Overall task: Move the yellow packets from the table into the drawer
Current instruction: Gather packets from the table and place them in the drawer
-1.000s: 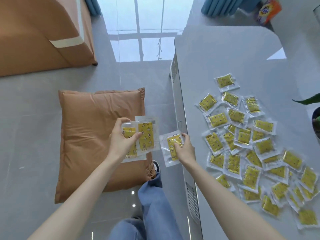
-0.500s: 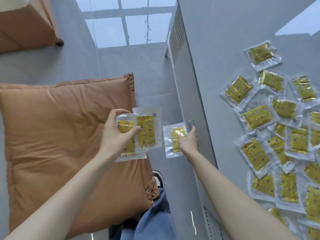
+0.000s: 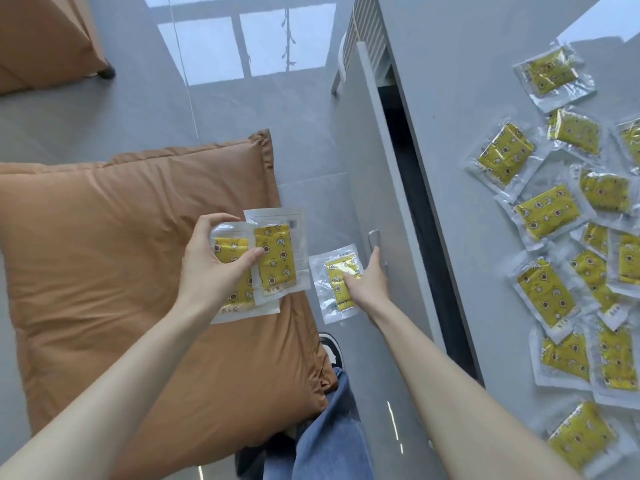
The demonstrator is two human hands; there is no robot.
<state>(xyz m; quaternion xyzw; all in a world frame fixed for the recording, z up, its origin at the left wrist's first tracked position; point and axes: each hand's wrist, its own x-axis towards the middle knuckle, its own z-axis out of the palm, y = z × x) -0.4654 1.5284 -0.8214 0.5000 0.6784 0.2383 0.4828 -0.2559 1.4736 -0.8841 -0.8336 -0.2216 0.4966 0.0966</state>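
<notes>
My left hand (image 3: 211, 268) grips two yellow packets (image 3: 275, 258) in clear wrap, fanned out above the cushion. My right hand (image 3: 369, 284) pinches one yellow packet (image 3: 337, 282) under the thumb while its fingers hook the metal handle (image 3: 374, 239) of the grey drawer front (image 3: 374, 174). The drawer stands pulled out a little, with a dark gap (image 3: 415, 202) between its front and the table edge. Several more yellow packets (image 3: 547, 216) lie scattered on the grey table (image 3: 467, 64) at the right.
A tan cushion (image 3: 104, 271) lies on the glossy floor at the left. My jeans leg (image 3: 329, 434) and a shoe (image 3: 330, 348) show below the drawer. A brown sofa corner (image 3: 45, 39) sits at the upper left.
The right hand has pulled the drawer front outward, so a dark gap now shows beside the table edge. The view has moved closer. The left hand keeps its two packets in place.
</notes>
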